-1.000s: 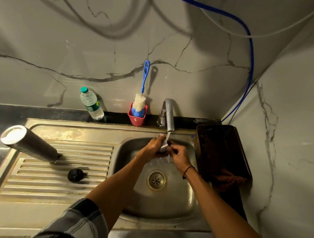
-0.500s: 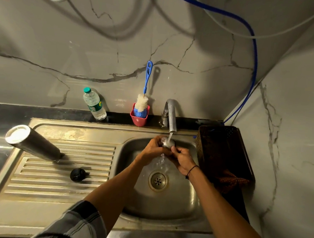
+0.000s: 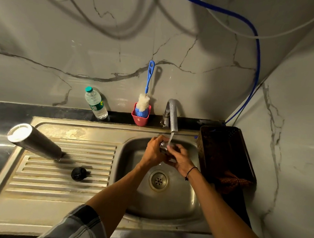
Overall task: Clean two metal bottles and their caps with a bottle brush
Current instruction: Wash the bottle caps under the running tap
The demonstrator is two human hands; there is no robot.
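Over the sink basin [image 3: 179, 209], my left hand [image 3: 153, 151] and my right hand [image 3: 180, 158] both wrap around a metal bottle [image 3: 164, 147], which is mostly hidden between them. Water runs from the tap [image 3: 172, 116] onto its top. A second metal bottle [image 3: 33, 141] stands upside down and leaning on the ribbed drainboard [image 3: 58, 184]. A black cap [image 3: 78, 173] lies on the ribs near it. The bottle brush [image 3: 144, 104], white bristles and blue handle, stands in a red cup [image 3: 140, 118] against the wall.
A plastic water bottle [image 3: 96, 103] stands on the dark ledge left of the cup. A dark basket [image 3: 224, 151] with a reddish cloth [image 3: 230, 181] sits right of the basin. A blue hose [image 3: 256, 70] runs down the corner wall.
My hands have shifted slightly around the bottle under the running water, the right hand sliding further over it. The drainboard items have not moved.
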